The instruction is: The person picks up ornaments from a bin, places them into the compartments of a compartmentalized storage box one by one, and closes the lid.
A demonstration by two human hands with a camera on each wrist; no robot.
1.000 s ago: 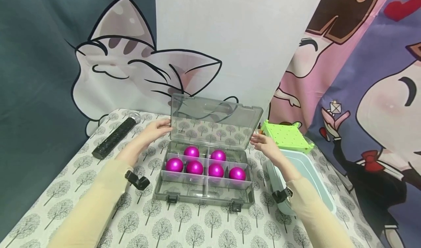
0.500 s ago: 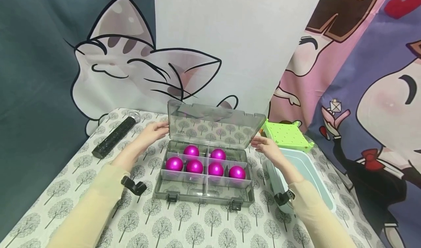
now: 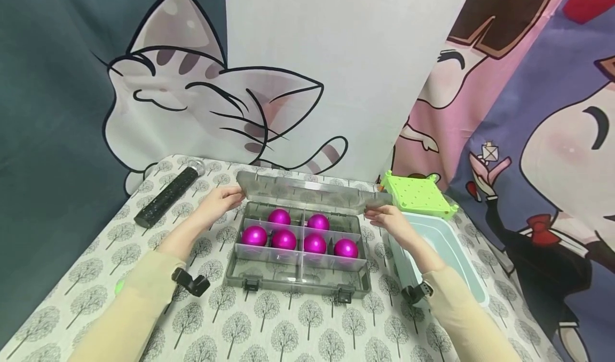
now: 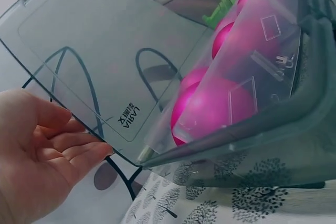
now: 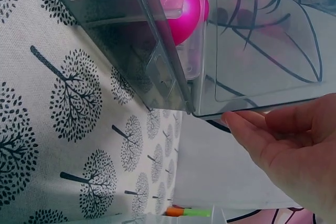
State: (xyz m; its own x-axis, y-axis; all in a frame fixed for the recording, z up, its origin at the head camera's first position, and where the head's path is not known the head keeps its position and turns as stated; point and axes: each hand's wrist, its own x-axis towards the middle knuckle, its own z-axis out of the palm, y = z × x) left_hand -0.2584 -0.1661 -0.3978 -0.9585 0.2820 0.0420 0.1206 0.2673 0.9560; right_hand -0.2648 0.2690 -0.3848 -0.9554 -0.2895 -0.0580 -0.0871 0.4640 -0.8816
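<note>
A grey see-through divided box (image 3: 298,274) with two latches stands on the table. Several glossy magenta balls (image 3: 314,243) sit in its back and middle compartments, and the front row shows none. Its clear hinged lid (image 3: 312,191) is raised and leans forward over the back row. My left hand (image 3: 220,204) is at the lid's left side edge. In the left wrist view its relaxed fingers (image 4: 79,153) touch that edge from outside. My right hand (image 3: 388,219) is at the right side edge, with extended fingers (image 5: 247,129) touching it from below in the right wrist view.
A black cylinder with a clear end (image 3: 168,194) lies at the back left. A light blue tub (image 3: 461,255) stands right of the box, with a green perforated rack (image 3: 418,196) behind it. A tree-print cloth (image 3: 269,319) covers the table; printed curtains hang behind.
The lid has tipped forward from nearly upright, its top edge coming lower and nearer. Both hands have stayed at its sides, shifting slightly. The box and balls have not moved.
</note>
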